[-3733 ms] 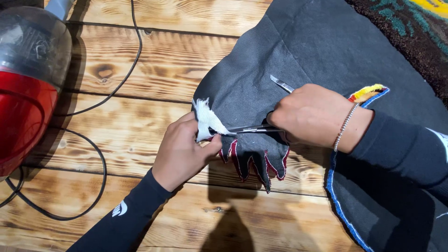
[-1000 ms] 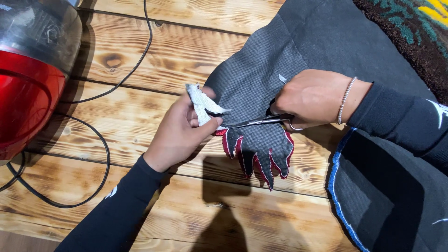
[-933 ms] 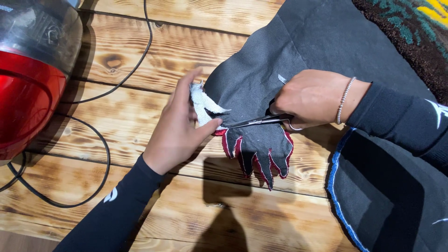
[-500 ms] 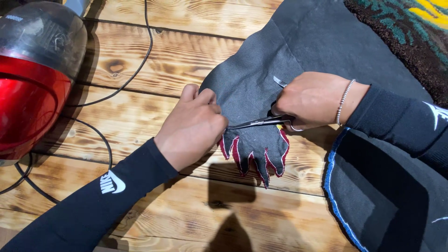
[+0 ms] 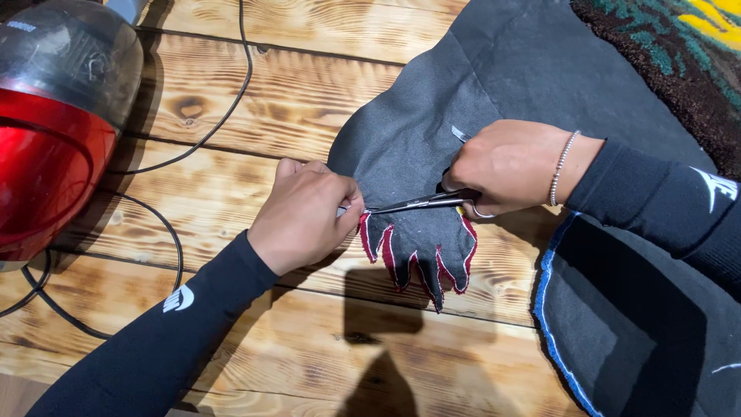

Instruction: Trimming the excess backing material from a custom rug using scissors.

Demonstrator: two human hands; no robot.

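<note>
The grey fabric (image 5: 417,147) lies flat on the plank table (image 5: 309,93), and the white flap I had lifted a second ago is now pressed down out of sight under my left hand (image 5: 305,216), so the cutting edge is held taut. My right hand (image 5: 505,166) is closed on the scissors (image 5: 421,204), blades nearly together just above the red-edged claws (image 5: 421,255). The red vacuum (image 5: 54,131) and its cord (image 5: 208,131) sit well left; the rug (image 5: 671,46) top right.

Bright, sharp overhead light; hard dark shadows on the wooden floor (image 5: 324,100).
</note>
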